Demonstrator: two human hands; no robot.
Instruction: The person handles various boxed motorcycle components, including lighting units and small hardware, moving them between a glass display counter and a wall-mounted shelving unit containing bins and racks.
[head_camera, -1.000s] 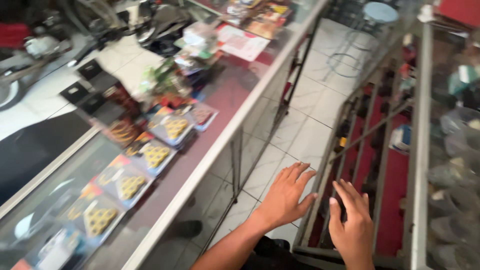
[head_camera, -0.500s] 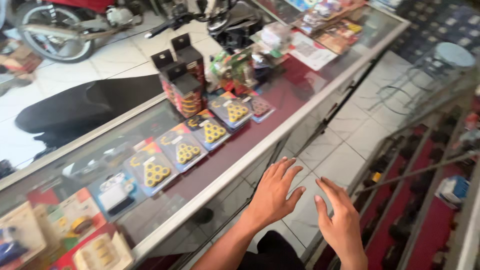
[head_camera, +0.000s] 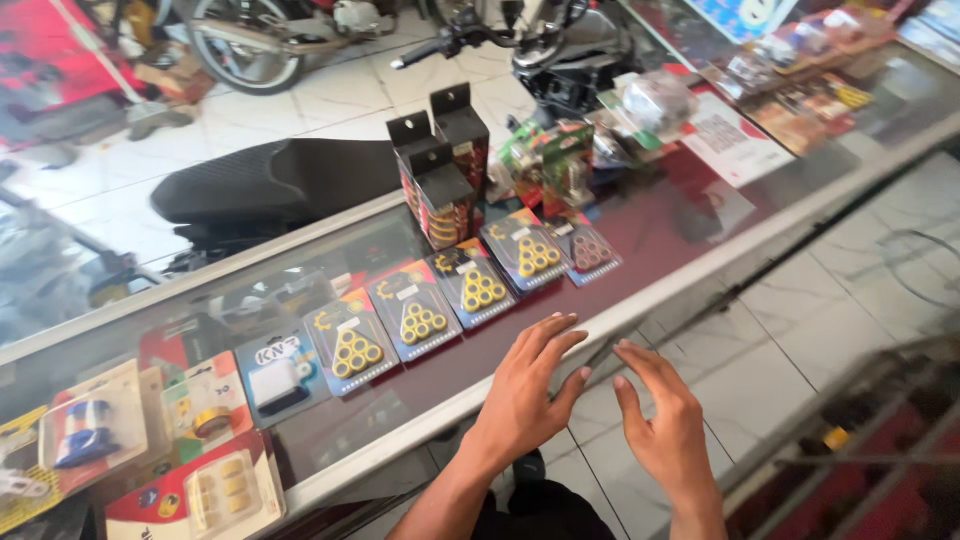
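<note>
Left hand (head_camera: 525, 395) is flat with fingers spread wide, holding nothing, fingertips (head_camera: 566, 322) hovering right at the metal edge of the glass counter (head_camera: 640, 305), and the row of blister packs of yellow rollers (head_camera: 418, 322) lies just beyond and left of those fingertips. Right hand (head_camera: 668, 425) sits beside it over the tiled floor (head_camera: 800, 330), also splayed and empty. I'd say go for the nearest pack (head_camera: 480, 288) by its card edges, not pressing on the glass.

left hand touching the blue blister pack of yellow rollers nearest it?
Apart. The head view shows the left hand spread near the counter's metal front edge, with bare dark glass between its fingertips and the blue blister pack of yellow rollers.
</note>
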